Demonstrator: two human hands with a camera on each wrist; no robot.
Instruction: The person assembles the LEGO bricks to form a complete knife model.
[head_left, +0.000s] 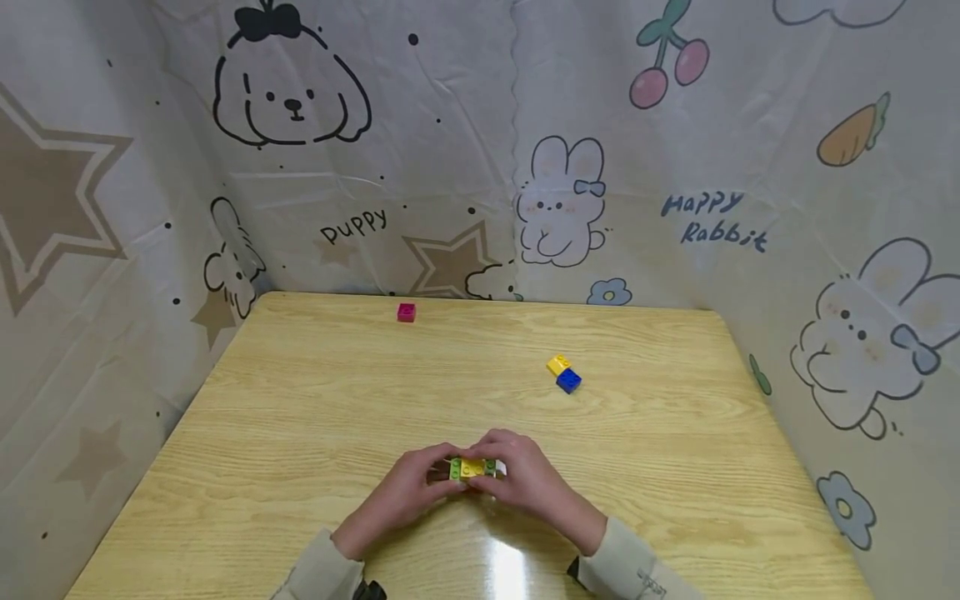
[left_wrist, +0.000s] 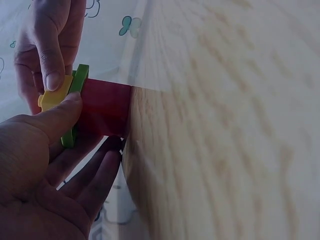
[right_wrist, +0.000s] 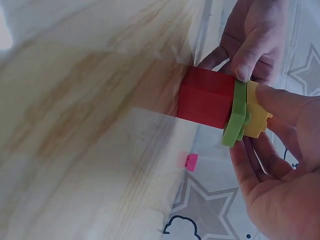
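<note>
Near the front of the table, both hands hold a small stack of toy building bricks. At its bottom, a red block (right_wrist: 205, 97) stands on the tabletop. A green plate (right_wrist: 237, 115) lies across the red block, and its studded ends show past the yellow brick (head_left: 472, 468) on top. My left hand (head_left: 408, 492) grips the stack from the left, its thumb against the green plate (left_wrist: 82, 75). From the right, my right hand (head_left: 528, 477) pinches the yellow brick (right_wrist: 256, 117) between thumb and fingers. A white bit beside the right fingers is too small to tell.
On the wooden table (head_left: 315, 375), a pink brick (head_left: 406, 312) lies at the back edge. A yellow brick (head_left: 558, 364) and a blue brick (head_left: 568, 381) touch each other, right of centre. A printed curtain (head_left: 450, 167) surrounds the back and sides.
</note>
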